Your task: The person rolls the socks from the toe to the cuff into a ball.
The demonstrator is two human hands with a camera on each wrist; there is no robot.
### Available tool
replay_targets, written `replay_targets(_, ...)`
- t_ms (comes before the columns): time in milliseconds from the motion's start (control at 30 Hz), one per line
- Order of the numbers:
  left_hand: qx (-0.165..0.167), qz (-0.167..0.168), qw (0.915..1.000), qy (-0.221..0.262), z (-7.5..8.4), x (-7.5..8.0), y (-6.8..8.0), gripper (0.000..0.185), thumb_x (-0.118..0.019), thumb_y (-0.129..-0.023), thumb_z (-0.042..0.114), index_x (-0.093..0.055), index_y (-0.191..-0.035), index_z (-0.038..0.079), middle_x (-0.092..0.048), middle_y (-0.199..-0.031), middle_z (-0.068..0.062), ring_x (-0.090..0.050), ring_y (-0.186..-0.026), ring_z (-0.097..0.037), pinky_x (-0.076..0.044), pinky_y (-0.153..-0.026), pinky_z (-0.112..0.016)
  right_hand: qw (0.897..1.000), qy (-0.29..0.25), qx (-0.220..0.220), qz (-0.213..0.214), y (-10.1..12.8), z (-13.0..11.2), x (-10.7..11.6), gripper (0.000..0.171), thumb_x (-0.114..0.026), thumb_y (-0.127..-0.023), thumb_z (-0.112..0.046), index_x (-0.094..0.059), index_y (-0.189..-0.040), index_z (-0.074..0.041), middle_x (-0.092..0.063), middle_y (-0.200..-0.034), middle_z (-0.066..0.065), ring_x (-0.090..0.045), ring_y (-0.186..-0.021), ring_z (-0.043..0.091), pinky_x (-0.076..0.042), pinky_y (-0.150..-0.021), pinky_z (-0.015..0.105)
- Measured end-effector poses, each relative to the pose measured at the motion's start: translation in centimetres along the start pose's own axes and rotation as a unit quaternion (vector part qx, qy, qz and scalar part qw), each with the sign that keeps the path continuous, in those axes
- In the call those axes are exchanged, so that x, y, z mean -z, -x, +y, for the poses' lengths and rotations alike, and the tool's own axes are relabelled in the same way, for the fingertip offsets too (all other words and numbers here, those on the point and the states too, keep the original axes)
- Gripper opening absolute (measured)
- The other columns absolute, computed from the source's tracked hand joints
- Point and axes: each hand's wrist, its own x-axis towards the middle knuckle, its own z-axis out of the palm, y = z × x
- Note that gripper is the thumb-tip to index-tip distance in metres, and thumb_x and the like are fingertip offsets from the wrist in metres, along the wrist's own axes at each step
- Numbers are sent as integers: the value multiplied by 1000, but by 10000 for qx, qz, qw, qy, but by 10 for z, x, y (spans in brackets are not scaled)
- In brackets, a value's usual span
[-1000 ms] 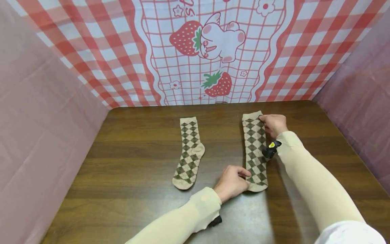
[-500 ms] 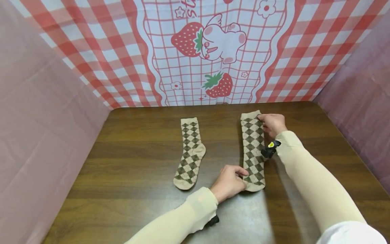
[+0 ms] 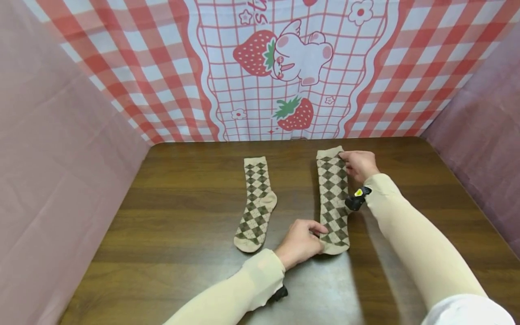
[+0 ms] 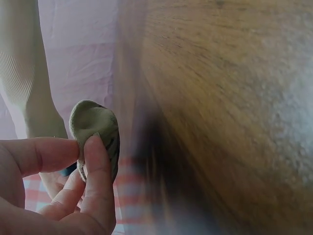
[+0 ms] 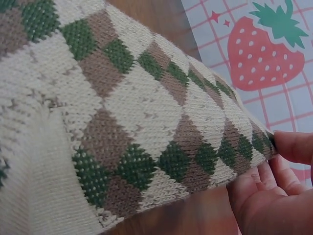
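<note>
Knit argyle sock (image 3: 332,203), right of centre on the table (image 3: 183,216): soft, light, limp. My left hand (image 3: 298,243) pinches its toe; farther back, my right hand (image 3: 359,164) pinches the cuff. I'd grip both ends. Second sock (image 3: 256,203) lies left.

From my remote station: two socks lie on the table (image 3: 170,216). The left sock (image 3: 256,205) sits at about 11 o'clock from centre, the right sock (image 3: 332,198) at 1 o'clock. My left hand (image 3: 298,243) meets the right sock's 6 o'clock end, my right hand (image 3: 359,164) its 12 o'clock end. The backdrop (image 3: 260,67) stands behind.
</note>
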Motion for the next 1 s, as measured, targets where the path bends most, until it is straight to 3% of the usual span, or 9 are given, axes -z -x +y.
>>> replay_targets(267, -22, -7, 9998, 179, -2, 8, 4, 37, -65, -64, -11, -76, -93, 8, -62, -76, 4, -55, -61, -5, -46, -59, -21, 9999, 114, -30, -85, 0, -2, -7, 38, -63, -95, -15, -58, -129, 2, -54, -81, -6, -50, -67, 5, -46, -58, 20)
replay_targets(467, 67, -43, 9992, 393, -4, 17, 7, 38, -64, -65, -14, -75, -95, 7, -62, -78, 2, -56, -61, -7, -45, -57, -22, 9999, 26, 19, -160, 1, -4, -14, 38, -63, -95, -13, -56, -128, 4, -53, -74, -7, -48, -61, 4, -45, -55, 21)
replay_targets(900, 85, 4, 9988, 484, -12, 39, 17, 38, -62, -66, -14, -75, -97, 5, -64, -70, 1, -56, -59, -7, -46, -56, -22, 9983, -195, 7, -552, 6, -12, -40, 38, -60, -97, -11, -53, -130, 5, -50, -86, -2, -45, -63, 6, -43, -55, 21)
replay_targets(1000, 72, -30, 9984, 565, -13, 43, 20, 38, -61, -66, -14, -74, -98, 3, -65, -68, 0, -57, -59, -7, -46, -55, -22, 9973, -310, 22, -660, 7, -14, -46, 36, -59, -97, -10, -53, -129, 6, -49, -80, -3, -44, -61, 6, -42, -54, 20)
